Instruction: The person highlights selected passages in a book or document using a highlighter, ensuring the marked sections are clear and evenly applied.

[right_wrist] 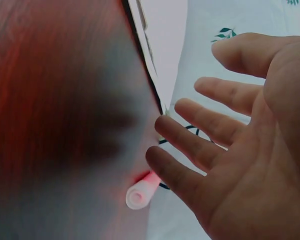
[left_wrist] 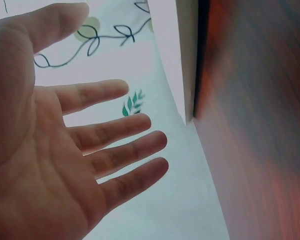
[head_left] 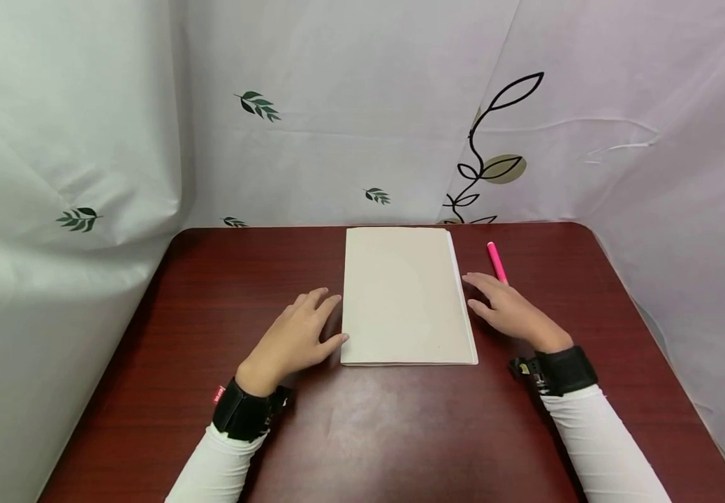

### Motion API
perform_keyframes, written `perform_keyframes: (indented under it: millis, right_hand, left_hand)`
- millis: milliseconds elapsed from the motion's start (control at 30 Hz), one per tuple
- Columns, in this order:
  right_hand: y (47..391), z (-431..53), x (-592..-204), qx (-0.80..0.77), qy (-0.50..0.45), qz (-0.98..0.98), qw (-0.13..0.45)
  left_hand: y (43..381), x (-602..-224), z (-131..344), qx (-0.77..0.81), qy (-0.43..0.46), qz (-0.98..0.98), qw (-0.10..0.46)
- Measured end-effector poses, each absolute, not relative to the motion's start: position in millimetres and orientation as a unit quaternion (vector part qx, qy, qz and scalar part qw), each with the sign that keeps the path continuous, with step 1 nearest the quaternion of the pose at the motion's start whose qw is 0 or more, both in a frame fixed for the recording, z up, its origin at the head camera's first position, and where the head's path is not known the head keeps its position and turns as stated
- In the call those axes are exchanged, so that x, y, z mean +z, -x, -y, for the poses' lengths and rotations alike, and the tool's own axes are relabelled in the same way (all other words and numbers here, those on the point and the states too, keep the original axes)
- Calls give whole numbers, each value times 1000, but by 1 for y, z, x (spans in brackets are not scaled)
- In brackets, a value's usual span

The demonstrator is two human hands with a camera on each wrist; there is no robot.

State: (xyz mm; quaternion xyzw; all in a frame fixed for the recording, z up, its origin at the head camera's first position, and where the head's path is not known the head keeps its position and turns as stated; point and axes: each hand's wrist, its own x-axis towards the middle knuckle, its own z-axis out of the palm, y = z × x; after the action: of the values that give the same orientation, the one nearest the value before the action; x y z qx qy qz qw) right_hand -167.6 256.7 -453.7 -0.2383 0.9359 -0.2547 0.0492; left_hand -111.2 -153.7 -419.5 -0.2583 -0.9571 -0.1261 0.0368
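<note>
A plain cream book-like pad [head_left: 405, 297] lies flat on the table, white sheets showing along its right edge. My left hand [head_left: 293, 339] is at its left side in the head view, thumb tip right at the edge. In the left wrist view the fingers [left_wrist: 125, 142] are spread, with nothing in the palm. On the pad's right side, my right hand [head_left: 508, 307] hovers with loosely extended fingers [right_wrist: 182, 172] and holds nothing. A pink marker [head_left: 495, 258] lies just beyond the right hand, its near end hidden behind the fingers in the head view.
The dark red-brown wooden table [head_left: 369, 433] has rounded far corners. White cloth [head_left: 337, 105] with leaf prints hangs behind it and along both sides. Each wrist wears a black strap [head_left: 566, 370] with a small camera.
</note>
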Motion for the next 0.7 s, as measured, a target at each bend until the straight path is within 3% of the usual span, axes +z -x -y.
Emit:
perform_keyframes:
  millis: [400, 700]
  right_hand:
    - [163, -248, -463, -254, 231, -935, 89]
    - [162, -246, -467, -248, 236, -934, 103]
  left_hand:
    - [102, -422, 123, -98, 319, 943, 16]
    - [94, -422, 85, -82, 334, 937, -54]
